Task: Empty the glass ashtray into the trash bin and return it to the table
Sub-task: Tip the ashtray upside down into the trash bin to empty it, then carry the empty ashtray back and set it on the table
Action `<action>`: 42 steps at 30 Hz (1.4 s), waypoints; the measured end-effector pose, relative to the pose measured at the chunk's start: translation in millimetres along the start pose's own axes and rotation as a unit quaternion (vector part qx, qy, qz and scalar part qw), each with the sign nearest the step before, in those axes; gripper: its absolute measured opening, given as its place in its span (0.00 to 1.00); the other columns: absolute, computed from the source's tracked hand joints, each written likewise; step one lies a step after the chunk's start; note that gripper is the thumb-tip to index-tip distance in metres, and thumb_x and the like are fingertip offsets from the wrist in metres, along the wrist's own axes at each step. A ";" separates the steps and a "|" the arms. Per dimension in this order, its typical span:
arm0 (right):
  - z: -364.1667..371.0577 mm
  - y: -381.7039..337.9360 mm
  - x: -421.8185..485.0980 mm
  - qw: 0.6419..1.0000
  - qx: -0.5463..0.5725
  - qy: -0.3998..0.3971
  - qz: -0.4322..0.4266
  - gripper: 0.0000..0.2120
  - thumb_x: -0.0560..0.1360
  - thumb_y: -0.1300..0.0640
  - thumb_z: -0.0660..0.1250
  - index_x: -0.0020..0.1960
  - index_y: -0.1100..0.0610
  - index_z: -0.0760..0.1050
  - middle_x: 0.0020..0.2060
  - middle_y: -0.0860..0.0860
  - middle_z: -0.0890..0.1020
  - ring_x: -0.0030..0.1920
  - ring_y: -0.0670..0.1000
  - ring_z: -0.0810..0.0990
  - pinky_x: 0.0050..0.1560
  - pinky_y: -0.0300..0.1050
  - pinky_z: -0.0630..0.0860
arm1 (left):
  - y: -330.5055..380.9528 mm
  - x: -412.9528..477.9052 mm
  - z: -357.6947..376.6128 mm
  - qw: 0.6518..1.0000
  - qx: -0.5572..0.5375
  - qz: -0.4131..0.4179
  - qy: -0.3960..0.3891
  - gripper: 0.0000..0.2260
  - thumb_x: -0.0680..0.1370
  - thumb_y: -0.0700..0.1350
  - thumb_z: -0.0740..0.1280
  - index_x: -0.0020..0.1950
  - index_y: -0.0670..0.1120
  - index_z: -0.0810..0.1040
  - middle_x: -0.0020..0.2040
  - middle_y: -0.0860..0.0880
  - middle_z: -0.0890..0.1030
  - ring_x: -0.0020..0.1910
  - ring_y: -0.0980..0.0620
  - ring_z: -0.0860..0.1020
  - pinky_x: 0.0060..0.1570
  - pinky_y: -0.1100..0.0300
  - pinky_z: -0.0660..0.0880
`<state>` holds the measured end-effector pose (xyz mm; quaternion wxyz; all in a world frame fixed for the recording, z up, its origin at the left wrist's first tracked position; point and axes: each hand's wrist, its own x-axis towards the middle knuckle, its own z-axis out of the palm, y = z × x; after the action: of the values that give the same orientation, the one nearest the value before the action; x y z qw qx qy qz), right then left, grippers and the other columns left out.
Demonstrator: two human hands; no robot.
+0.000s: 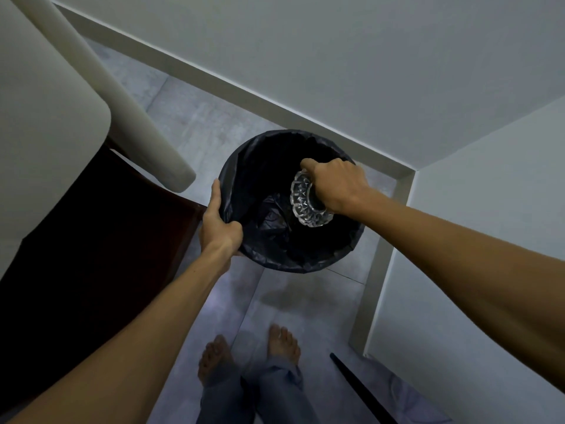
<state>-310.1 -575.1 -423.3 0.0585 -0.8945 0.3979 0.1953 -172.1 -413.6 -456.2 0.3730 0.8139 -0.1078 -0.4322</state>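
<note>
ashtray (309, 199): 1 | trash bin (232, 166): 1 | hands: 2 | bare feet: 2

right hand (337, 186) holds the glass ashtray (308, 201) tipped on its side over the trash bin (244, 166) (black liner inside); left hand (218, 223) grips the bin's rim.

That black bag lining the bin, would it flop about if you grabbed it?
Probably floppy: the black bag shows crumpled folds inside the trash bin. It looks thin and light. The left hand grips the rim, perhaps steadying it, while the right hand tips the glass ashtray.
</note>
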 end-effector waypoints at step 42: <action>146.5 -16.9 -2.8 0.828 0.488 0.182 0.207 0.16 0.85 0.50 0.53 0.67 0.51 0.74 0.51 0.43 0.81 0.52 0.46 0.80 0.57 0.48 0.77 | -89.5 68.5 44.8 1.000 0.007 0.018 0.006 0.45 0.73 0.25 0.59 0.79 0.65 0.56 0.76 0.52 0.69 0.68 0.49 0.75 0.66 0.49 0.76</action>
<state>-343.8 -523.6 -557.4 0.3721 -0.6652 0.6208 -0.1836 -179.0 -408.2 -577.2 0.3754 0.8171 -0.1229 -0.4199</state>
